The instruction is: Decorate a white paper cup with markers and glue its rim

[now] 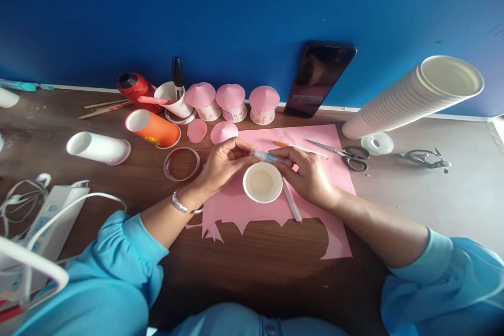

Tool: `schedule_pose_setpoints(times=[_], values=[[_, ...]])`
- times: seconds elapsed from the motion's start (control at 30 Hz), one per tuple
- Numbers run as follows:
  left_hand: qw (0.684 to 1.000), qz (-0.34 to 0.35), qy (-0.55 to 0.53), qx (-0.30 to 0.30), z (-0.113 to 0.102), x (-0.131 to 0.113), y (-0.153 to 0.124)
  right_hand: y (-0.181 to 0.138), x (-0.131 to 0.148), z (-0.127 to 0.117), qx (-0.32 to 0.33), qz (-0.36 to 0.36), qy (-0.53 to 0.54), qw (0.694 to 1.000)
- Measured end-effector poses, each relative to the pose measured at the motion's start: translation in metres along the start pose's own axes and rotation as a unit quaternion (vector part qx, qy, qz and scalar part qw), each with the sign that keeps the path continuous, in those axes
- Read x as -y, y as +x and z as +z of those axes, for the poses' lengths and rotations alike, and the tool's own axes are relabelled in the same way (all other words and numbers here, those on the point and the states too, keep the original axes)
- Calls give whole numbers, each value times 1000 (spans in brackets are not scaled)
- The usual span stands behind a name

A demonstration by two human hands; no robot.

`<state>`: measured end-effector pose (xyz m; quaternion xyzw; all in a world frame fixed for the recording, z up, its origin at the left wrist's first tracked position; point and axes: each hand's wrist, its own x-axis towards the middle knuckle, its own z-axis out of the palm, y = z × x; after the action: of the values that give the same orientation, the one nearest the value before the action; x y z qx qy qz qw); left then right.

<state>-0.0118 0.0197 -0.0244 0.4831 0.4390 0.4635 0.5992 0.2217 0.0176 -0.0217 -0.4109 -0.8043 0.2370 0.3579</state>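
A small clear glue tube [269, 157] with a blue label is held level between both hands. My left hand [223, 164] pinches its left end, and my right hand [307, 174] grips its right end. Just below the tube an upturned white paper cup [262, 182] stands on a cut sheet of pink paper [334, 178]. A white pen [292, 203] lies on the paper under my right hand. A silver bracelet [179, 202] circles my left wrist.
Three pink-capped cups [232, 101] stand at the wall, with pink cones [223, 132] in front. Scissors [346, 153], a pencil [303, 148], tape [377, 143], a leaning phone [318, 79] and a cup stack [417, 94] lie right. Orange cup [153, 128], white cup [98, 148], ring [181, 164] and power strip [47, 220] lie left.
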Motion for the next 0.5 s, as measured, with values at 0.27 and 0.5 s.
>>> schedule_pose_setpoints(times=[0.27,0.5], values=[[997,63,18,-31,-6,4,1,20,-31,-17,-39,-82,-154,984],[999,38,6,-15,-8,9,2,40,-63,-14,33,-66,-216,974]])
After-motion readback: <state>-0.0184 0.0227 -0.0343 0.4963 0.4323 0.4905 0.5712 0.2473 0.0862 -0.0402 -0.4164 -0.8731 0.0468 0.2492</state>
